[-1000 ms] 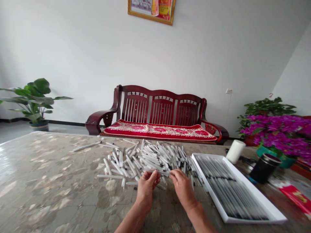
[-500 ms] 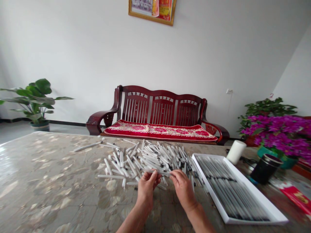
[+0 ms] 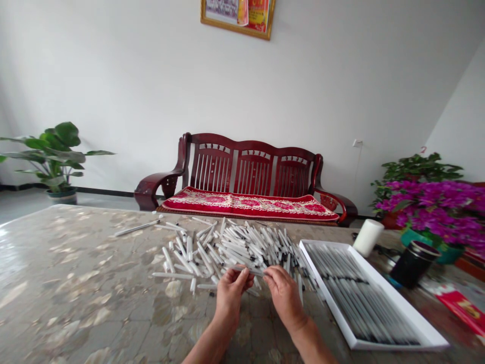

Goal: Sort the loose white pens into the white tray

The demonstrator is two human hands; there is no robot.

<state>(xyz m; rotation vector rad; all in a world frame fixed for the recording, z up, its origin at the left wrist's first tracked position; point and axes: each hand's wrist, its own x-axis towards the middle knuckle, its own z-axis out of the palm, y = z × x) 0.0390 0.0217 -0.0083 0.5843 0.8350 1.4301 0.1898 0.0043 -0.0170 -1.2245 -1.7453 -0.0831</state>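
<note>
Between both hands is a translucent pen (image 3: 256, 272), lying almost level in front of a heap of pens. My left hand (image 3: 232, 289) is closed around its left part, thumb on top. At the other end, the fingertips of my right hand (image 3: 281, 287) pinch the pen; they hide that tip. Just beyond my hands spreads the loose heap of white and clear pen parts (image 3: 246, 242), some with black ends. To the right, a shallow white box (image 3: 343, 323) holds rows of clear pens (image 3: 364, 293) lying side by side.
A patterned tablecloth (image 3: 94, 293) covers the table. Beyond the box stand a white cylinder (image 3: 368, 237), a black cup (image 3: 414, 264) and purple flowers (image 3: 435, 207). A red packet (image 3: 462, 308) lies at the right. Behind the table is a wooden bench (image 3: 253, 172).
My left hand has shifted slightly right, closer to my right hand, with the pen still between them. The heap and the box look the same.
</note>
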